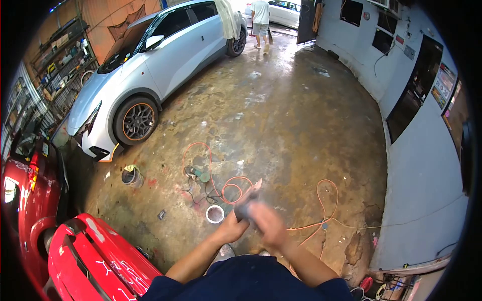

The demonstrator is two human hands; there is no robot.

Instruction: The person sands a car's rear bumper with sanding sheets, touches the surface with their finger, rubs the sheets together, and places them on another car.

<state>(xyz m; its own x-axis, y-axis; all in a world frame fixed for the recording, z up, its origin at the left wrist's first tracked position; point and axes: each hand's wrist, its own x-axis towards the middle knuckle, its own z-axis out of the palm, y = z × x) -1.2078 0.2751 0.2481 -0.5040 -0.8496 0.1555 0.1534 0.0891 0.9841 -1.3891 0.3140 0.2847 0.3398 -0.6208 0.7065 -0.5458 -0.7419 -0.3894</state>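
Both of my hands are together in front of my body, above the concrete floor. My left hand (pixel 232 229) is closed round a dark grey object (pixel 246 206), too blurred to name. A pale, reddish flat tip (pixel 255 186) sticks out beyond it. My right hand (pixel 268 223) lies against the right side of the dark object, smeared by motion, so its fingers are hard to make out. On the floor just left of my hands stands a round white-rimmed container (pixel 215 214). A green power tool (pixel 199 174) with a dark cord lies farther off.
Orange hose (pixel 327 220) loops over the floor on both sides. A bucket (pixel 132 176) stands at the left, near a silver-blue car (pixel 170 55). Red car panels (pixel 100 256) are at lower left. A person (pixel 260 22) walks at the far end. A wall (pixel 422 175) runs along the right.
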